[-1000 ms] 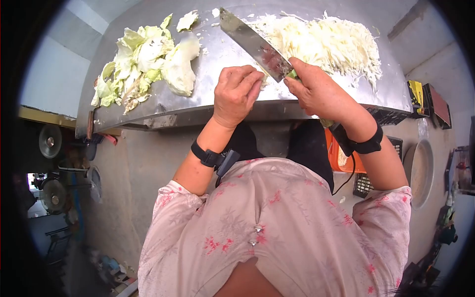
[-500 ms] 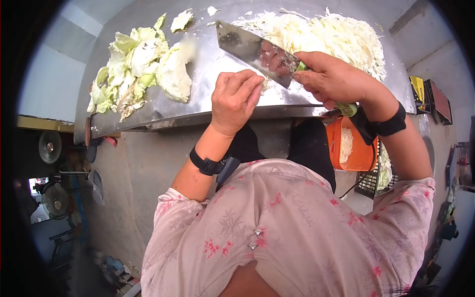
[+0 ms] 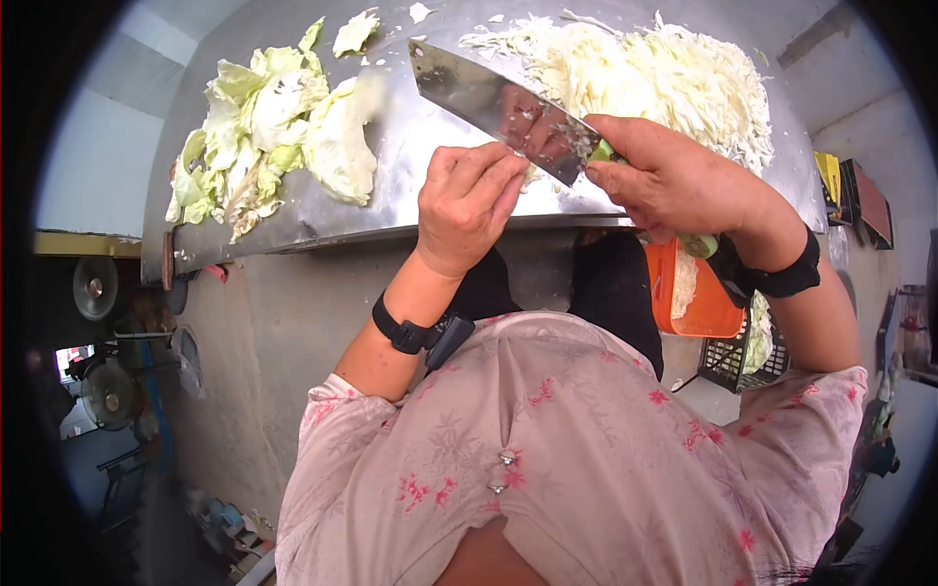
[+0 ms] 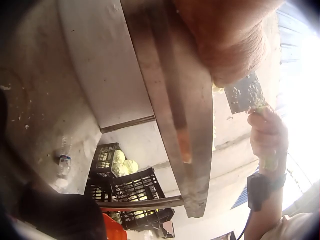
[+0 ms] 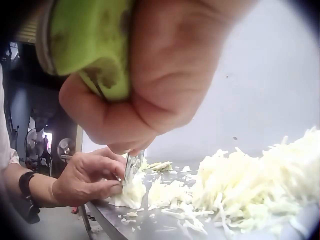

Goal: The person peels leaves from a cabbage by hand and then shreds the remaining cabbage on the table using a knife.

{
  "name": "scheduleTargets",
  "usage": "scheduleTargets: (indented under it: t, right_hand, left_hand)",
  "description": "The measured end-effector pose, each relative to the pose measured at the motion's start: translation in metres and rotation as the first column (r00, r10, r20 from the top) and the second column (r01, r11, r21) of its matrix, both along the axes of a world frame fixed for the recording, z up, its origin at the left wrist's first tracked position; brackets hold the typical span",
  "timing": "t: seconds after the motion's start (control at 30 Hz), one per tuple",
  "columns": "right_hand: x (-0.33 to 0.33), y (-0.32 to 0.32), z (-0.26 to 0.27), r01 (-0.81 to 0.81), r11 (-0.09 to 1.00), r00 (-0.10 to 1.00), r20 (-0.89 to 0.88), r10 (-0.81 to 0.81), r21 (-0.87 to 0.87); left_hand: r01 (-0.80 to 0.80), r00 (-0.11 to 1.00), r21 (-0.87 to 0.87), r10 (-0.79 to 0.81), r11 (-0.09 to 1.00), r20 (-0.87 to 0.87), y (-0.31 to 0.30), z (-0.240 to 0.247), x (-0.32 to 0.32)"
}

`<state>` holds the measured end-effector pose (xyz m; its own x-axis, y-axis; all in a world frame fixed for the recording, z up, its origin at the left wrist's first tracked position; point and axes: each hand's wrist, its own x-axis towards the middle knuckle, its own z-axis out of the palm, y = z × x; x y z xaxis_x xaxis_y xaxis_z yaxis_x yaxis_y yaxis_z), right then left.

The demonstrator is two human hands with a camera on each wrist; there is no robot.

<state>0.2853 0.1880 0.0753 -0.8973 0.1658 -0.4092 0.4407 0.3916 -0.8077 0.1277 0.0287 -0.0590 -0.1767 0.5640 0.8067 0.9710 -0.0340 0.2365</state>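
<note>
My right hand (image 3: 674, 186) grips the green handle (image 5: 100, 45) of a broad kitchen knife (image 3: 479, 93), whose blade points to the far left over the metal table (image 3: 410, 137). Bits of cabbage stick to the steel. Close beside the blade, my left hand (image 3: 464, 200) has its fingers curled at a small piece of cabbage (image 5: 131, 194) near the table's front edge. The right wrist view shows thumb and fingers pinching that piece, with the blade right at their tips. Past the knife lies a large heap of shredded cabbage (image 3: 664, 93).
Loose outer cabbage leaves (image 3: 259, 122) lie on the table's left side. Below the table's right end stand an orange container (image 3: 718, 303) with pale shreds and black crates (image 4: 137, 192), one holding whole cabbages (image 4: 120, 162). A plastic bottle (image 4: 65, 162) is on the floor.
My right hand has shifted right and slightly nearer, its elbow swinging outward, and the knife tip sits lower and farther left. My left hand stays almost in place at the cabbage piece.
</note>
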Motion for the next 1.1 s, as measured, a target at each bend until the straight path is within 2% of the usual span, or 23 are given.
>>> scheduleTargets:
  t: [0.1, 0.13, 0.27, 0.37, 0.47, 0.57, 0.6, 0.7, 0.8, 0.9, 0.93, 1.03, 1.1]
  right_hand:
    - [-0.003, -0.005, -0.012, -0.127, 0.932, 0.976, -0.125, 0.179, 0.338]
    - [-0.002, -0.010, -0.017, -0.114, 0.919, 0.948, -0.237, 0.214, 0.378]
    - [0.003, -0.018, -0.023, -0.052, 0.963, 0.950, -0.283, 0.129, 0.264]
    - [0.000, -0.023, -0.005, -0.048, 0.967, 0.987, -0.135, 0.084, 0.249]
    - [-0.002, -0.015, -0.023, -0.071, 0.957, 0.948, -0.279, 0.153, 0.280]
    - [-0.014, -0.013, -0.044, -0.083, 0.928, 0.951, -0.248, 0.183, 0.364]
    - [-0.020, -0.014, -0.051, -0.084, 0.920, 0.921, -0.324, 0.218, 0.383]
    - [-0.038, -0.017, -0.042, -0.106, 0.931, 0.980, -0.122, 0.158, 0.350]
    - [-0.035, -0.016, -0.037, -0.032, 0.977, 0.999, -0.036, 0.040, 0.209]
    - [-0.019, -0.014, -0.053, 0.273, 0.962, 0.955, -0.116, -0.274, -0.025]
    - [-0.015, -0.009, -0.060, 0.259, 0.965, 0.956, -0.129, -0.263, -0.046]
    - [-0.007, -0.019, -0.055, 0.273, 0.962, 0.932, -0.240, -0.272, -0.031]
    - [-0.002, -0.023, -0.046, 0.251, 0.968, 0.937, -0.259, -0.235, 0.030]
  left_hand:
    - [0.001, 1.000, 0.002, -0.001, 1.000, -0.003, 0.001, 0.000, -0.001]
    - [0.000, 1.000, 0.004, 0.000, 1.000, -0.004, 0.001, 0.000, 0.000]
    - [0.004, 1.000, -0.008, -0.004, 1.000, 0.012, 0.000, 0.001, -0.001]
    - [0.011, 1.000, -0.023, -0.011, 1.000, 0.004, 0.000, 0.001, -0.002]
    - [0.020, 1.000, -0.031, -0.020, 0.999, 0.001, 0.000, 0.001, -0.003]
    - [0.022, 1.000, -0.030, -0.022, 0.999, -0.002, 0.001, 0.000, -0.001]
    - [0.023, 1.000, -0.022, -0.024, 0.999, -0.007, 0.001, 0.000, -0.002]
    - [0.008, 1.000, 0.001, -0.008, 1.000, 0.000, 0.001, -0.001, -0.001]
    - [0.006, 1.000, 0.003, -0.006, 1.000, 0.019, 0.000, 0.001, 0.001]
    - [0.010, 0.998, 0.004, -0.011, 1.000, 0.062, -0.003, -0.002, 0.002]
    - [0.010, 0.997, 0.004, -0.011, 1.000, 0.081, -0.003, -0.002, 0.002]
    - [0.027, 0.999, 0.030, -0.027, 0.999, -0.023, -0.003, -0.002, -0.001]
    - [0.032, 0.999, 0.057, -0.031, 0.998, -0.023, -0.003, -0.004, -0.002]
